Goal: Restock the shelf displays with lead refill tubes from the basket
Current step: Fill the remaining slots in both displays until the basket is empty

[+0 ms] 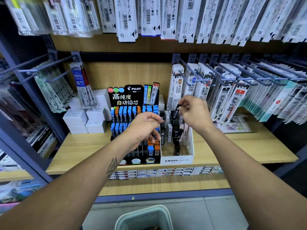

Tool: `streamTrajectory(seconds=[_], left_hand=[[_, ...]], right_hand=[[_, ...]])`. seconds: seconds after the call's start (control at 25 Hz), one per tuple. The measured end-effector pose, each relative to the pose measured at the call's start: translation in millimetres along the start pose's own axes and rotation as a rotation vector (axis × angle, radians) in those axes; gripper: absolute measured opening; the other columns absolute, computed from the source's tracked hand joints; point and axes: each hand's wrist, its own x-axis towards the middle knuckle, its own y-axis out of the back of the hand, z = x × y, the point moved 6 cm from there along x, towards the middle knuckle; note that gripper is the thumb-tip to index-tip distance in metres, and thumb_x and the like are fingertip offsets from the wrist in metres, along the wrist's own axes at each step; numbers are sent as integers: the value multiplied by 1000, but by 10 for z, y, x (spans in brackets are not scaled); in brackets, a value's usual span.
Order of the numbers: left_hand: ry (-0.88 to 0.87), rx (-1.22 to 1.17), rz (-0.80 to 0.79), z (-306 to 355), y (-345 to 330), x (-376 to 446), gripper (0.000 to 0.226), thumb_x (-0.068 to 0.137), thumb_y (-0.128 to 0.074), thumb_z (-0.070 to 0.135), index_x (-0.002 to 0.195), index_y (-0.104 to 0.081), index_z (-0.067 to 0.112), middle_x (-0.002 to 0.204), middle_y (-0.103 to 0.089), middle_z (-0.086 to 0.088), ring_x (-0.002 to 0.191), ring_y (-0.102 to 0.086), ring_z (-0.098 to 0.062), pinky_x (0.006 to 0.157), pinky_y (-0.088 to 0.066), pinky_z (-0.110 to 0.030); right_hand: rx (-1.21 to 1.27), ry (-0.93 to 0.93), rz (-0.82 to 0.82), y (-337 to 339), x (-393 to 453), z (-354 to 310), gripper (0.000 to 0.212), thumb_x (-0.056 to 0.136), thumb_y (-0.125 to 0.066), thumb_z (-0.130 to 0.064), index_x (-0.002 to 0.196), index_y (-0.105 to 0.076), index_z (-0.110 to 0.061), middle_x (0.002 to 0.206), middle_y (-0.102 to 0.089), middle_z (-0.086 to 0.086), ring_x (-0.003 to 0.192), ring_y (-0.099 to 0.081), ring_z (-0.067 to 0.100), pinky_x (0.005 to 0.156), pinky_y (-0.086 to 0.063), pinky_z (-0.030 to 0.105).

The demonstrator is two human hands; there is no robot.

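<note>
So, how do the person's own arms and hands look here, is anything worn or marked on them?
Both forearms are bare as far as the picture shows; no sleeve is in view. The left forearm carries a dark tattoo of nested triangular lines near the wrist. The left hand and the right hand wear no glove, and no watch, bracelet or ring is visible.
</note>
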Motion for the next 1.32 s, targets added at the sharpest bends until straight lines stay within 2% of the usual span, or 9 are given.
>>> streamTrajectory(seconds=[0.16, 0.28, 0.36, 0.44, 0.52, 0.76, 1.0, 1.16, 1.32], left_hand=[[-32, 160, -111, 31, -206, -19, 36, 97, -37, -8, 124, -54, 8, 147, -52, -2, 49, -60, -21, 36, -38, -24], [-117, 513, -234, 12, -373, -26, 61, 96, -35, -6, 147, -44, 26, 152, -47, 1, 54, -62, -20, 42, -44, -29], [-206, 804, -312, 0, -516, -39, 74, 96, -36, -5, 156, -29, 39, 159, -33, 11, 81, -69, -17, 65, -55, -34], [-309, 1038, -370, -22, -648, -54, 84, 93, -35, -5, 159, -14, 42, 164, -7, 23, 127, -54, -11, 82, -52, -20], [-310, 1156, -377, -47, -708, -40, 88, 91, -35, -4, 159, -6, 44, 163, 4, 28, 137, -47, -14, 62, -41, -6], [-360, 1263, -265, 19, -627, -16, 80, 89, -37, -2, 157, -26, 38, 163, -11, 30, 129, -53, -16, 71, -37, -14], [-421, 1280, -215, -19, -575, 36, 75, 86, -41, -1, 154, -38, 29, 164, -21, 21, 140, -45, -17, 109, -43, -30], [-400, 1264, -233, -29, -590, 76, 74, 86, -42, 0, 154, -38, 29, 164, -23, 19, 143, -40, -18, 112, -38, -32], [-399, 1196, -242, -12, -550, 86, 71, 89, -45, -1, 155, -37, 23, 164, -27, 12, 145, -36, -15, 115, -31, -27]], right_hand=[[2, -23, -14, 62, 39, 22, 19, 86, -69, -4, 86, -68, -23, 78, -67, -8, 78, -69, 16, 78, -60, 38], [-30, -53, -33, 54, 29, 97, 22, 83, -67, -2, 82, -67, -24, 74, -68, -6, 74, -68, 17, 75, -60, 39], [-6, -91, -3, 97, 26, 153, 21, 81, -65, 0, 82, -68, -21, 71, -69, -6, 73, -69, 18, 72, -60, 40], [-5, -109, 10, 124, 31, 180, 20, 80, -64, -1, 82, -69, -20, 71, -69, -5, 74, -70, 20, 72, -60, 39], [3, -121, 0, 120, 25, 182, 20, 79, -63, -2, 80, -68, -21, 71, -69, -4, 74, -70, 20, 72, -60, 39], [-72, -97, -32, 47, -29, 148, 20, 80, -66, -7, 78, -64, -27, 72, -66, -8, 76, -66, 20, 73, -59, 36], [-79, -111, -28, 39, -35, 167, 22, 79, -66, -10, 74, -61, -30, 76, -67, -5, 83, -64, 19, 76, -59, 36], [-85, -113, -35, 42, -53, 161, 20, 83, -64, -7, 80, -63, -27, 77, -67, -3, 91, -59, 17, 81, -55, 33], [-82, -104, -20, 62, -46, 174, 21, 82, -64, -5, 82, -65, -26, 73, -65, -8, 79, -63, 17, 77, -58, 35]])
